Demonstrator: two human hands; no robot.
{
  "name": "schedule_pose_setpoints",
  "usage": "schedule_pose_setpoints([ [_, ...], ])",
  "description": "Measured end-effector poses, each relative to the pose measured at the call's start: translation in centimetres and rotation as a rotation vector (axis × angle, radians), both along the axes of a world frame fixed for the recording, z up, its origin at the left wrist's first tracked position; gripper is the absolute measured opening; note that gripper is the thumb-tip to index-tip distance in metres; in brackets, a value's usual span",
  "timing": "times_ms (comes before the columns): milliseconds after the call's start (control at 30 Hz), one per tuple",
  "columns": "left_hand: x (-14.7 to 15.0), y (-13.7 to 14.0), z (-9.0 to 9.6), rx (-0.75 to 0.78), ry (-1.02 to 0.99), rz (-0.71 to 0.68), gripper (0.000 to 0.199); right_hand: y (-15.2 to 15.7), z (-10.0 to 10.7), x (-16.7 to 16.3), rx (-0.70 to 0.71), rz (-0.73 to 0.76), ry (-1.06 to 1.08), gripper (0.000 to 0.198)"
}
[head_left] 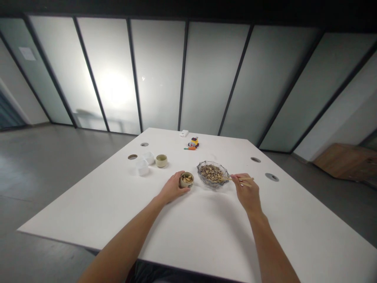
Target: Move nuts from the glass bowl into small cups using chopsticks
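Open tabletop was left between the forearms, from the near edge of the white table [191, 236] to the glass bowl [206, 183], which was filled with brownish seeds [210, 171]. Two whitish plastic tubs [142, 171] were placed farther left, beside a pale cup [161, 164] whose contents could not be made out. A small cup [190, 184], partly filled with nuts [187, 179], was clasped just left of the bowl by the curved left hand [173, 187]. Chopsticks [226, 178] were pinched in the right hand [247, 194], their long axis laid sideways, tips pointed left over the bowl's right rim toward the seeds.
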State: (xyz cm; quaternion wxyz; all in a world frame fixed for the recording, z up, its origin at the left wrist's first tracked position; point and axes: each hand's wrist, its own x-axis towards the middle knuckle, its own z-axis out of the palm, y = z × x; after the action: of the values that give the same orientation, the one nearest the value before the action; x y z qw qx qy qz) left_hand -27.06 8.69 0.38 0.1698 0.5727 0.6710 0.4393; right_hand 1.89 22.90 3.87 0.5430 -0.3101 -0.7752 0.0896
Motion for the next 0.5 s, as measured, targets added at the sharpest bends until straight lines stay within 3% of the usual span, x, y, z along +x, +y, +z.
schedule_pose_setpoints([
  [233,-0.09,0.15,-0.25,-0.008,0.001,0.003,0.078,-0.08,-0.56,0.08,-0.154,0.105,-0.007,0.051],
  [500,-0.17,0.24,-0.45,-0.004,0.0,0.008,0.077,-0.43,-0.15,0.13,-0.115,0.051,0.05,0.05],
])
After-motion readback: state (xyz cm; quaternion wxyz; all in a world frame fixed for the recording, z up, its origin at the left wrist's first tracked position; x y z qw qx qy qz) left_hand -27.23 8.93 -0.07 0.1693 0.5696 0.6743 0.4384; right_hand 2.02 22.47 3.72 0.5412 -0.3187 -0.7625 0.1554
